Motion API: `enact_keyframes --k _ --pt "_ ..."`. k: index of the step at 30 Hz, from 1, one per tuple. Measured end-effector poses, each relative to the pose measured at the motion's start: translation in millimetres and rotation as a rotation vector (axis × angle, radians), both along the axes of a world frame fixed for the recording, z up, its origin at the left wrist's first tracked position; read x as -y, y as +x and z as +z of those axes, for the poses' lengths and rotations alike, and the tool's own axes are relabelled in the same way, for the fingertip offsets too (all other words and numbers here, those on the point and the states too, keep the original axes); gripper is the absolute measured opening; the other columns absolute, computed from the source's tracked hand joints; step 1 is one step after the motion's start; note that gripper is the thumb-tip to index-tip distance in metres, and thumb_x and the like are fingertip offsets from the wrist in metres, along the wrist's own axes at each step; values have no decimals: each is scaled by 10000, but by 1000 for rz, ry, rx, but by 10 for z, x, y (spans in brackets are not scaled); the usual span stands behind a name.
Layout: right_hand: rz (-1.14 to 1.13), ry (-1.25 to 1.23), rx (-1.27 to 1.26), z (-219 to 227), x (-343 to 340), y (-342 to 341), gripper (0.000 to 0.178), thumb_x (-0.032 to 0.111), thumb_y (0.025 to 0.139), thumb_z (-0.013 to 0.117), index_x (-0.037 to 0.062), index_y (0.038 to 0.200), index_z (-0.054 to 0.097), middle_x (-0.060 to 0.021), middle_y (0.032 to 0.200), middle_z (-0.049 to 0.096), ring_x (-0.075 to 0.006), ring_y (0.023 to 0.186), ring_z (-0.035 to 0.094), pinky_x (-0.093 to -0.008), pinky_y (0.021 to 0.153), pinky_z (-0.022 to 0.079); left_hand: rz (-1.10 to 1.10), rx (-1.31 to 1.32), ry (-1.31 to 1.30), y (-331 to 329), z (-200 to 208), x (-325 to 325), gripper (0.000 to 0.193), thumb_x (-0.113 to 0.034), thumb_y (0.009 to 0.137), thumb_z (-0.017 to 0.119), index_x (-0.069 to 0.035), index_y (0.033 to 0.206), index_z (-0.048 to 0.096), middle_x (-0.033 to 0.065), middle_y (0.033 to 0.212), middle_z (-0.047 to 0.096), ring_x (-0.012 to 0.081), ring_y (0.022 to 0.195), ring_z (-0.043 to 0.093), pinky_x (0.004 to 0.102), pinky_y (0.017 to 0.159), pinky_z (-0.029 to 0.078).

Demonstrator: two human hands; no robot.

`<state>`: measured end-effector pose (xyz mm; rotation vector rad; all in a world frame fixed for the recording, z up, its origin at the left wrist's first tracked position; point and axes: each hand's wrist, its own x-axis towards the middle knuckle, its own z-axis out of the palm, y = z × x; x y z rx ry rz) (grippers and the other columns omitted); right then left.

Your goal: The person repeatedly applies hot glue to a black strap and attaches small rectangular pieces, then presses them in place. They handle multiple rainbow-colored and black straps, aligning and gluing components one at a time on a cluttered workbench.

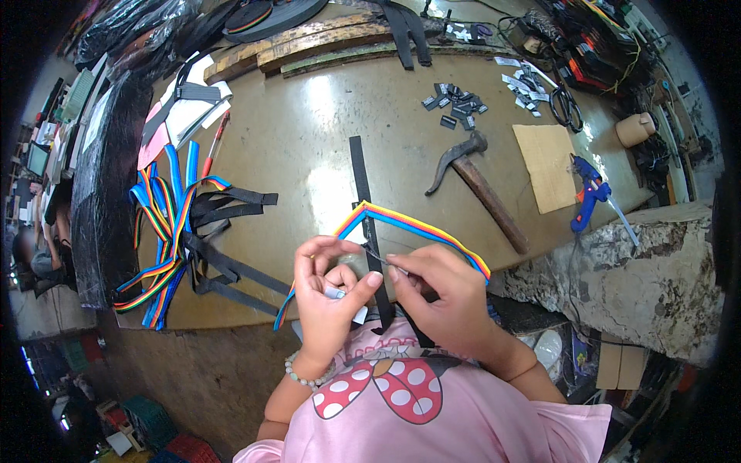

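My left hand (328, 282) is closed, with small white and grey labels (335, 293) tucked in its palm. At its fingertips sits a tiny dark piece, too small to name. My right hand (448, 293) pinches something thin and small beside it, close to the left fingertips. Under both hands a black webbing strap (361, 170) runs from the table toward my lap. A rainbow-striped webbing strap (421, 224) crosses it, bent to a peak, its ends passing down behind both hands.
A claw hammer (490, 201) lies right of the straps, below scattered black labels (457, 105). Farther right are cardboard (543, 168) and a blue glue gun (590, 194). Striped straps (166, 231) and a red pen (217, 144) lie left. Wooden beams (324, 42) line the table's back.
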<state>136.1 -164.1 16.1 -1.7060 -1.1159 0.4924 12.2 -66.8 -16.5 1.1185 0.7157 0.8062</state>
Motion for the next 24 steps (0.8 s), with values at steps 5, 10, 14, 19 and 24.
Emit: enact_keyframes --k 5,10,14,19,24 --pt "80 12 -29 -19 -12 -9 185 7 846 714 -41 1019 671 -102 874 649 -121 658 626 -253 570 504 -134 -174 -48 -97 8 -20 222 -80 877 750 32 1044 659 12 759 662 25 640 551 170 586 447" --pt "-33 92 -197 -21 -12 107 241 34 844 749 -53 1049 658 -88 940 652 -106 732 641 -221 651 533 -115 -96 -86 -107 9 -48 180 -111 904 730 36 996 680 23 817 688 38 691 599 188 602 483" --pt "143 -52 -637 -55 -61 158 285 48 872 736 -80 1112 651 -76 1000 654 -88 798 646 -214 745 551 -104 -106 -59 -107 -5 -20 172 -107 907 726 34 994 682 30 840 688 42 703 606 193 617 491" --pt "188 -113 -842 -111 -107 202 232 33 893 707 -75 1094 664 -84 990 669 -105 829 668 -229 752 563 -113 -160 95 -135 -19 -37 166 -77 868 758 33 980 705 41 867 686 41 680 585 187 606 459" --pt "212 -183 -820 -137 -103 264 212 61 902 706 -54 1077 675 -67 923 692 -104 827 678 -224 727 559 -124 -190 177 -138 -18 -77 177 -35 823 785 22 982 731 34 852 681 42 635 548 181 587 419"
